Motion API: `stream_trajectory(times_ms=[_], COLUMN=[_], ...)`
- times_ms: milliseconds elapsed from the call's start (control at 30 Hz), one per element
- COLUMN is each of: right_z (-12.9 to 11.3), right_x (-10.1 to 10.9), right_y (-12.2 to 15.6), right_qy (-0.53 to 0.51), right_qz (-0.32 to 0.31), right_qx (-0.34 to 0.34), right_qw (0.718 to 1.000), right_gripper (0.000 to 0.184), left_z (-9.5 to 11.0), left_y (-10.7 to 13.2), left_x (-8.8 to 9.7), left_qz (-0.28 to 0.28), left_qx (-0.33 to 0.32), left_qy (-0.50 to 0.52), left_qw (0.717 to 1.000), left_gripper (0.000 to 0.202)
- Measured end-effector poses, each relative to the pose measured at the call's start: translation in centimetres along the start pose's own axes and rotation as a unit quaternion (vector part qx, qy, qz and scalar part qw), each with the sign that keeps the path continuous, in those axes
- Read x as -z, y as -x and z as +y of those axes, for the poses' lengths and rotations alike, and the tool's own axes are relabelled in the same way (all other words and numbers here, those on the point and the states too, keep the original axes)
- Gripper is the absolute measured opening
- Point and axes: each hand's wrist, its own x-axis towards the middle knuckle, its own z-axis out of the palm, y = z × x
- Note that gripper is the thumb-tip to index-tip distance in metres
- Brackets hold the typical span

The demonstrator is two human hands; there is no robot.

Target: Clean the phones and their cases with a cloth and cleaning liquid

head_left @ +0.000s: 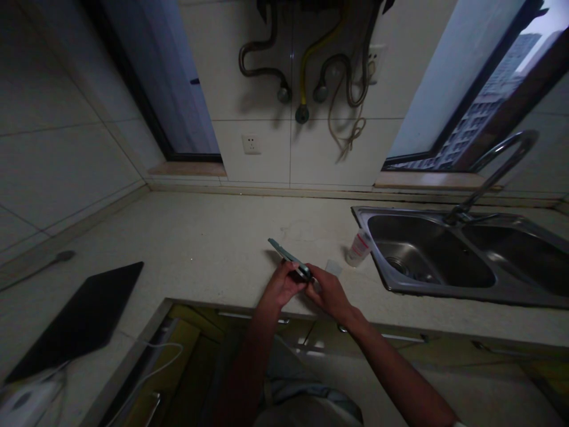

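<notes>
Above the front edge of a pale countertop (pixel 200 237), my left hand (pixel 280 286) grips the near end of a slim teal phone-like object (pixel 287 257) that slants up and to the left. My right hand (pixel 331 292) is closed at that same end, its fingertips pinched against it; what they pinch is too small to make out. A small clear cup or lid (pixel 333 267) lies on the counter just beyond my right hand. A white bottle with a red label (pixel 358 247) stands a little farther right, beside the sink.
A steel double sink (pixel 444 290) with a curved tap (pixel 498 172) fills the right side. A black flat board (pixel 84 314) lies at the left, with a white appliance (pixel 26 400) and cable at the lower left corner. Hoses and a wall socket (pixel 251 143) are on the tiled wall.
</notes>
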Motion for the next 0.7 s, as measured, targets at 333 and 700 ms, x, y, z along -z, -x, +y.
stream_trajectory(times_ms=[333, 700], right_z=[0.2, 0.9], right_x=[0.6, 1.8], right_y=[0.8, 0.7], right_qy=[0.001, -0.073], right_qz=[-0.018, -0.096], right_qx=[-0.035, -0.009], right_qw=[0.999, 0.993], right_gripper=[0.043, 0.053], left_z=[0.4, 0.7], left_y=[0.5, 0.0], left_x=[0.7, 1.3], left_qz=[-0.027, -0.056], left_qx=[0.026, 0.078], left_qy=[-0.051, -0.097], left_qw=[0.998, 0.991], left_gripper=[0.039, 0.029])
